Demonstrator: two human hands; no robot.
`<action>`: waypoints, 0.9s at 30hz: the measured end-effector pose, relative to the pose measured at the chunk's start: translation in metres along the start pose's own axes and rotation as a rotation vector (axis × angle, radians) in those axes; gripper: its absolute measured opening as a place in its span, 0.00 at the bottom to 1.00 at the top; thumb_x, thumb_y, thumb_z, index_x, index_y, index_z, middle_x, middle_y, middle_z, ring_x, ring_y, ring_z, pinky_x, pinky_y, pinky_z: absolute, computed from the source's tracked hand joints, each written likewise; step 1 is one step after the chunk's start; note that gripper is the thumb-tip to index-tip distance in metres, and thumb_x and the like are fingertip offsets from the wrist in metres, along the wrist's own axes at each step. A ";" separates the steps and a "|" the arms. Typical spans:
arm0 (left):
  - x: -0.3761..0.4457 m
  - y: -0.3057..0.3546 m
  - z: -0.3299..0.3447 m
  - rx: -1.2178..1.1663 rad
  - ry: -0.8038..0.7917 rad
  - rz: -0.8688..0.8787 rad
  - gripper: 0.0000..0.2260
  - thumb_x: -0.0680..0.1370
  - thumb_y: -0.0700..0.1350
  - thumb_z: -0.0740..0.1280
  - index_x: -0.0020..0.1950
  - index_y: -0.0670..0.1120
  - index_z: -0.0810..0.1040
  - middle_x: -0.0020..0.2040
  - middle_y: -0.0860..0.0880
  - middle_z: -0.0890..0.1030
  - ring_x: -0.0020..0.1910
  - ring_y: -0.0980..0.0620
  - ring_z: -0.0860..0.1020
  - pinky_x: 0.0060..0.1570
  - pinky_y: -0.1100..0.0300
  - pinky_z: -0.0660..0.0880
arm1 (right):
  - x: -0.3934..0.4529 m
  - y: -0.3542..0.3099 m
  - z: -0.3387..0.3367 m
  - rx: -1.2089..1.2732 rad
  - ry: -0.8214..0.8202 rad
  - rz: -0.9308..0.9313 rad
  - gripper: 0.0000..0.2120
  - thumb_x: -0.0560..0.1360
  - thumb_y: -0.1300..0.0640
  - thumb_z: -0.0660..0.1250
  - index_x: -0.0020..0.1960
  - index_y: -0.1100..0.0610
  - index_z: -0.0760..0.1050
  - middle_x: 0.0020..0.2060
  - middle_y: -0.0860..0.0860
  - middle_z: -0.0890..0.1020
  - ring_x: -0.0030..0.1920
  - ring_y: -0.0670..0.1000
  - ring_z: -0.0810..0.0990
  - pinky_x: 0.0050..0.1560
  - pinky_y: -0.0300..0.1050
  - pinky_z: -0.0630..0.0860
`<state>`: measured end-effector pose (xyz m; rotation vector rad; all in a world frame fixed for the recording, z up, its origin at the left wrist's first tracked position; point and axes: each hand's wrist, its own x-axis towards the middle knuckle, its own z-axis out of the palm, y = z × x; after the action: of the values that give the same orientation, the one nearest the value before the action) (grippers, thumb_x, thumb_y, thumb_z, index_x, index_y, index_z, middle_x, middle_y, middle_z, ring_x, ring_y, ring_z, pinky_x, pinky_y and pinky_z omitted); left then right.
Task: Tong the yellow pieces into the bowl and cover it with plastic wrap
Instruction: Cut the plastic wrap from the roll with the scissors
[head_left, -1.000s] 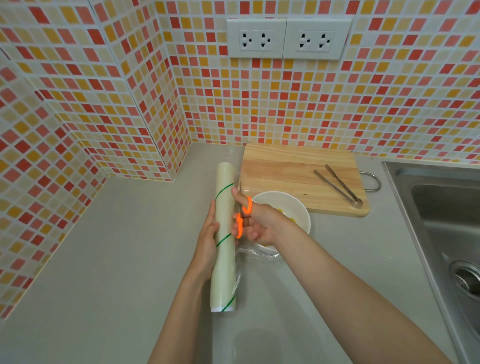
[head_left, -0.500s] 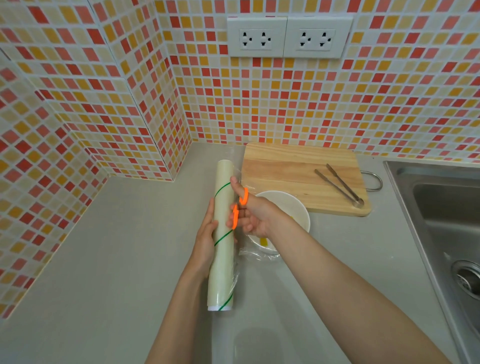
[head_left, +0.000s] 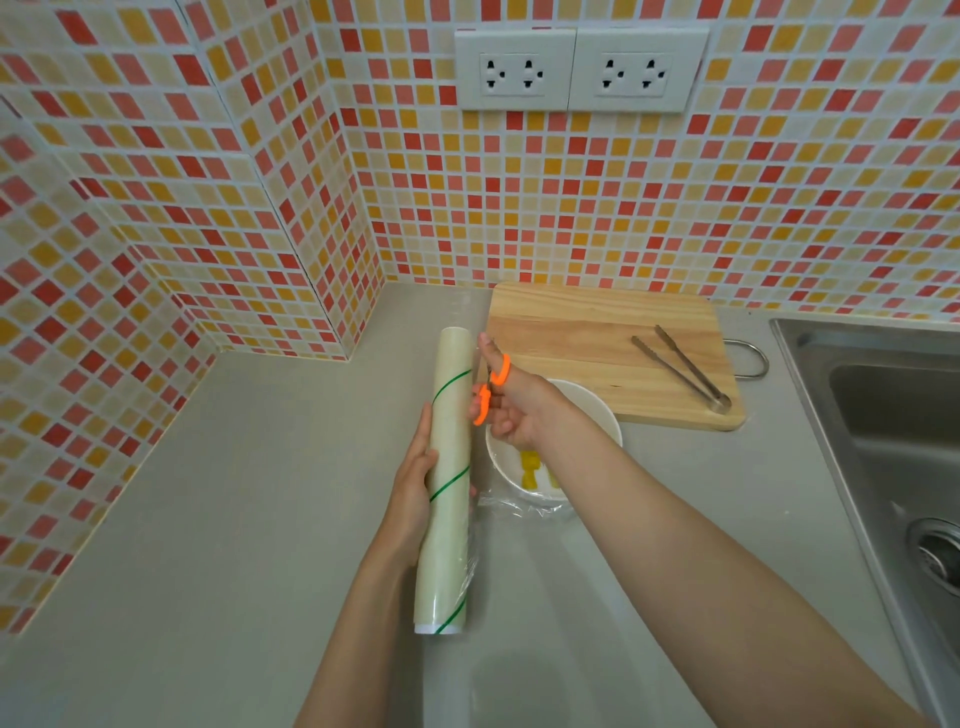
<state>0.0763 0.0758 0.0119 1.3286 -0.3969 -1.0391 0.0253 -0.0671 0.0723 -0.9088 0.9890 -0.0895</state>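
Grey counter (head_left: 218, 519) under mosaic tiles: left hand (head_left: 415, 483) grips the wrap roll (head_left: 449, 467), right hand (head_left: 511, 410) has fingers through orange scissors (head_left: 488, 389) beside it. Yellow pieces (head_left: 532, 470) sit in the bowl (head_left: 597, 410); tongs (head_left: 680, 366) lie on the board (head_left: 582, 322).

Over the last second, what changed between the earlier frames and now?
The right hand with the orange scissors advanced up along the plastic wrap roll, away from the person, uncovering the yellow pieces. The left hand still holds the roll; bowl and tongs unmoved.
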 end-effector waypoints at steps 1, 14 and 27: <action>0.000 0.000 -0.001 -0.003 0.000 -0.002 0.24 0.80 0.41 0.51 0.68 0.68 0.63 0.61 0.44 0.78 0.32 0.45 0.77 0.27 0.58 0.77 | 0.001 -0.002 0.001 0.011 0.008 -0.002 0.26 0.66 0.31 0.65 0.35 0.55 0.67 0.29 0.51 0.73 0.16 0.43 0.71 0.15 0.32 0.53; -0.005 -0.005 -0.009 -0.136 -0.062 0.011 0.22 0.79 0.44 0.52 0.64 0.69 0.67 0.47 0.49 0.84 0.28 0.46 0.79 0.26 0.57 0.77 | 0.008 -0.003 -0.004 0.154 -0.004 0.028 0.22 0.66 0.33 0.66 0.37 0.52 0.66 0.26 0.46 0.74 0.17 0.40 0.71 0.14 0.31 0.53; 0.007 -0.005 -0.012 -0.285 -0.041 -0.018 0.22 0.80 0.44 0.50 0.71 0.64 0.62 0.48 0.51 0.85 0.36 0.49 0.82 0.32 0.59 0.78 | -0.026 0.033 0.001 -0.210 -0.203 0.135 0.23 0.66 0.35 0.68 0.41 0.56 0.71 0.28 0.52 0.78 0.27 0.48 0.82 0.16 0.33 0.57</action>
<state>0.0872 0.0782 0.0025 1.0592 -0.2570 -1.0954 0.0001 -0.0339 0.0675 -1.0178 0.8779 0.2210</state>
